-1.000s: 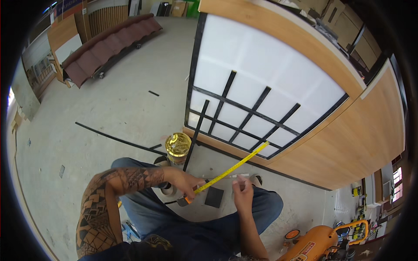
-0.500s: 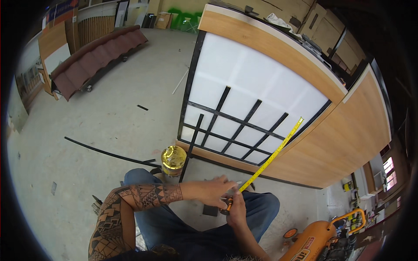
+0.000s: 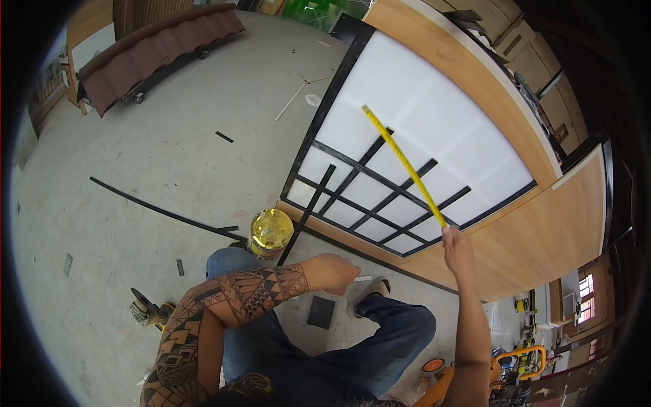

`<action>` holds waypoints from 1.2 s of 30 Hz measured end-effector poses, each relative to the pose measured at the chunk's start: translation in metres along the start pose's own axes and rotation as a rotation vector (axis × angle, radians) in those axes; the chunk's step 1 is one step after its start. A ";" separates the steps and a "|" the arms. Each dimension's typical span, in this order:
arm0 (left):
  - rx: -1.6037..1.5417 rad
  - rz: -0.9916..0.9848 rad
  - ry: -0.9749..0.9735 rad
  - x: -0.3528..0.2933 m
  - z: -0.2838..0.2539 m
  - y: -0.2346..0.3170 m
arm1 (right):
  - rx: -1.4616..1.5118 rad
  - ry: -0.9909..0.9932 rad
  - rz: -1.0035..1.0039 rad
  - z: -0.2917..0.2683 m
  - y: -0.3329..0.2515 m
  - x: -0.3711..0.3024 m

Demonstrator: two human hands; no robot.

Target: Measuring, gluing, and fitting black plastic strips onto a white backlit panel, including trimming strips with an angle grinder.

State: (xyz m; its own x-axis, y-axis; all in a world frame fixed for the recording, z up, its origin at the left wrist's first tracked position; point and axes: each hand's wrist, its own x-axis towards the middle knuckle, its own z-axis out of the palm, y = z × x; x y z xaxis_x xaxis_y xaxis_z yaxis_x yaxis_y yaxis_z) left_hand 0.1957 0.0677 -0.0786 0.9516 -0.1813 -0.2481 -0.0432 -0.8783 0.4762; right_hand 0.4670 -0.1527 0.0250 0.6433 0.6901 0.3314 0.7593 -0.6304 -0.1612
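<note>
My right hand is closed around a tape measure, in front of the lower right edge of a wood-framed white panel. The yellow tape blade reaches up and left from it across the panel. My left hand is over the floor between my knees, fingers curled; a small white thing shows by its fingertips, and I cannot tell if it is held. On the panel, black strips form a grid in its lower part. A loose black strip leans at its lower left corner.
A can with a shiny gold top stands by my left knee. A long black strip and a dark square piece lie on the floor. An orange compressor is at lower right; a maroon ribbed piece on castors stands far left.
My right hand has moved from beside my left hand out to the right and forward. The tape blade has swung from pointing up-right to up-left across the panel. The view has shifted.
</note>
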 end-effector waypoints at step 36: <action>0.037 -0.025 0.024 -0.004 0.007 -0.005 | -0.097 -0.027 -0.046 -0.013 -0.024 0.131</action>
State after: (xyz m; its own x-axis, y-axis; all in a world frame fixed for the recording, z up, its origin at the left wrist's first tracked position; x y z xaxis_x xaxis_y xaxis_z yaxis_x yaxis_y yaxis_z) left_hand 0.1901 0.0702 -0.0858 0.9595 -0.1487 -0.2391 -0.0300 -0.8985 0.4380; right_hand 0.5319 -0.0524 0.0847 0.6115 0.7274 0.3114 0.7758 -0.6285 -0.0553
